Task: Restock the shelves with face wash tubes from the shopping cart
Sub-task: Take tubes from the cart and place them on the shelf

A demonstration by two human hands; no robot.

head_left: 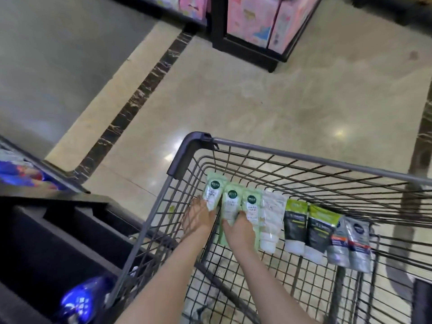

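**Eight tubes in the cart, two hands on the green ones**

Lying in a row on the wire floor of the shopping cart [304, 157]: three pale green tubes [230, 206], one white tube [271, 220], two black-and-lime tubes [306, 226], two silver tubes [350, 244]. Eight in all. Left hand [198, 217] gripping the leftmost green tube, fingers curled round its lower end. Right hand [238, 230] resting on the other two green tubes; grip on them impossible to tell. Dark shelf [58, 230] just beside the cart's left wall.
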